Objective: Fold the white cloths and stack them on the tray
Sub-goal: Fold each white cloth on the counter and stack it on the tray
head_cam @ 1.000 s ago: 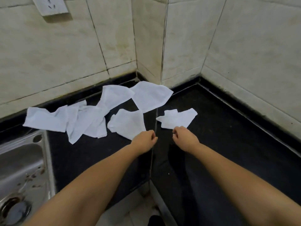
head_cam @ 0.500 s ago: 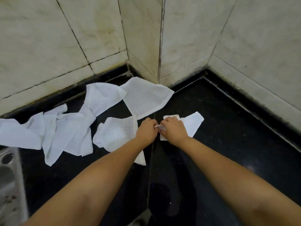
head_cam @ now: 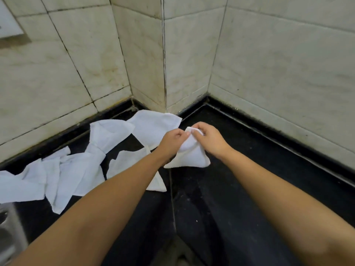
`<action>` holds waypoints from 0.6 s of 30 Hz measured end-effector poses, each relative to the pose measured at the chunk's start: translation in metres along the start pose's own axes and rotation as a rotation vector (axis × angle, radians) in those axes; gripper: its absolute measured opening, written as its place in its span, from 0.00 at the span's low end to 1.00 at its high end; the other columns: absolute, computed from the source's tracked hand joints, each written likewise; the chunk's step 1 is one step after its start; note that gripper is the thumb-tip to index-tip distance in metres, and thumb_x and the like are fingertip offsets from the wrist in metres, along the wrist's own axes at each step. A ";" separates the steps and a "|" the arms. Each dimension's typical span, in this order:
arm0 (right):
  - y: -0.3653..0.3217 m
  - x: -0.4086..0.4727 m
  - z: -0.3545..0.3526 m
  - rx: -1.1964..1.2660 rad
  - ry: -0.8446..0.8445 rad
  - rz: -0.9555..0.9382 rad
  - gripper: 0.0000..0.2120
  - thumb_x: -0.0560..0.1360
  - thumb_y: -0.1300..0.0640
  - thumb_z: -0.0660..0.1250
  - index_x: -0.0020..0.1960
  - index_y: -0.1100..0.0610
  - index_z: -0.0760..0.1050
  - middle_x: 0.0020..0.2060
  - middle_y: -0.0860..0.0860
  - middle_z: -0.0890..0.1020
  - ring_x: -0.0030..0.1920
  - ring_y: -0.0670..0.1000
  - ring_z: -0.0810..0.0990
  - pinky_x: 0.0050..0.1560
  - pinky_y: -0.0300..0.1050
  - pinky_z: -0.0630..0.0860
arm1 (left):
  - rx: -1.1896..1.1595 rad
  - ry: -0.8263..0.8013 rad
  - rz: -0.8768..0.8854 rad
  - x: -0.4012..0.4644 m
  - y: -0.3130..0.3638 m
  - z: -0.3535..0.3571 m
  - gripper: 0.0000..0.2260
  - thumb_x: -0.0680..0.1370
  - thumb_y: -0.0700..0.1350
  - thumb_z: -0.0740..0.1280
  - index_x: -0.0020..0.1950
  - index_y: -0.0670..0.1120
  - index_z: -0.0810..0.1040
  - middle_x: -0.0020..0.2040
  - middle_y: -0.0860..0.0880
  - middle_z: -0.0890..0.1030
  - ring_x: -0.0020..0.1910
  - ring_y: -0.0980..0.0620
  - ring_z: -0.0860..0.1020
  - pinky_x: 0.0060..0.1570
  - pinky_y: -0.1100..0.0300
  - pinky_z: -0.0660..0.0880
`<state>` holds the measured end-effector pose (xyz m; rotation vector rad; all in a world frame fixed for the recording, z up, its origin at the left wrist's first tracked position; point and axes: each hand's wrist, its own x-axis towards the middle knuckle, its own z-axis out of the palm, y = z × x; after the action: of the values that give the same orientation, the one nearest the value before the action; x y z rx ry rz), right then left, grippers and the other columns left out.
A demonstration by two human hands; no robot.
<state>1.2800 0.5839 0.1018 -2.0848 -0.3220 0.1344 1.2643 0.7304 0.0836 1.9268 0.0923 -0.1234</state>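
Both hands pinch the top of one cloth (head_cam: 189, 156): left hand (head_cam: 172, 140) and right hand (head_cam: 207, 139) fingers curl on its bunched edge, lifting it above the counter (head_cam: 249, 169). To fold well, I'd slide the pinches apart to find two corners and let it hang flat. Other cloths (head_cam: 80, 166) lie loose at left; no tray shows.

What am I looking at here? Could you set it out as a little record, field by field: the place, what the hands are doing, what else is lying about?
Place: black countertop in a tiled wall corner
Left hand: pinches the top edge of the held cloth
Right hand: pinches the same edge, close beside the left
Held cloth: white, lifted, hanging down from the fingers
Loose cloths: white, several, unfolded, overlapping, spread to the left on the counter
Sink: metal, at the left edge, only partly in view
Tray: not in view
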 end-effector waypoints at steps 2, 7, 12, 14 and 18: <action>-0.008 -0.010 -0.010 0.086 0.071 0.014 0.07 0.79 0.59 0.60 0.45 0.51 0.75 0.39 0.45 0.77 0.40 0.43 0.74 0.41 0.39 0.70 | -0.033 -0.125 -0.025 -0.012 0.001 0.004 0.15 0.79 0.52 0.63 0.40 0.42 0.74 0.39 0.41 0.75 0.40 0.48 0.74 0.43 0.56 0.70; -0.015 -0.030 -0.032 0.244 0.224 0.127 0.07 0.79 0.57 0.60 0.46 0.55 0.75 0.39 0.48 0.76 0.40 0.46 0.72 0.43 0.41 0.70 | 0.052 -0.300 -0.041 -0.026 -0.005 0.013 0.07 0.77 0.46 0.67 0.44 0.44 0.79 0.43 0.48 0.80 0.45 0.51 0.78 0.47 0.57 0.74; 0.005 -0.046 -0.063 0.241 0.366 0.174 0.05 0.76 0.54 0.66 0.43 0.54 0.78 0.39 0.46 0.80 0.40 0.43 0.76 0.41 0.37 0.72 | 0.103 -0.177 -0.066 -0.014 -0.015 0.006 0.09 0.78 0.46 0.66 0.41 0.42 0.76 0.40 0.46 0.77 0.41 0.49 0.76 0.44 0.56 0.72; 0.018 -0.049 -0.075 0.215 0.405 0.212 0.06 0.76 0.54 0.67 0.42 0.53 0.79 0.39 0.46 0.80 0.41 0.46 0.76 0.43 0.40 0.73 | 0.104 -0.098 -0.046 -0.005 -0.011 0.006 0.09 0.78 0.47 0.66 0.42 0.43 0.77 0.41 0.45 0.77 0.43 0.49 0.75 0.46 0.56 0.72; 0.032 -0.047 -0.095 0.285 0.507 0.249 0.09 0.77 0.53 0.65 0.39 0.52 0.77 0.37 0.48 0.77 0.39 0.48 0.74 0.41 0.43 0.71 | 0.073 -0.003 0.103 0.007 0.012 0.015 0.08 0.79 0.46 0.64 0.42 0.45 0.76 0.39 0.48 0.77 0.41 0.51 0.75 0.44 0.60 0.71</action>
<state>1.2620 0.4765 0.1214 -1.7919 0.2519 -0.1906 1.2720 0.7121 0.0891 2.0002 -0.0138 -0.0609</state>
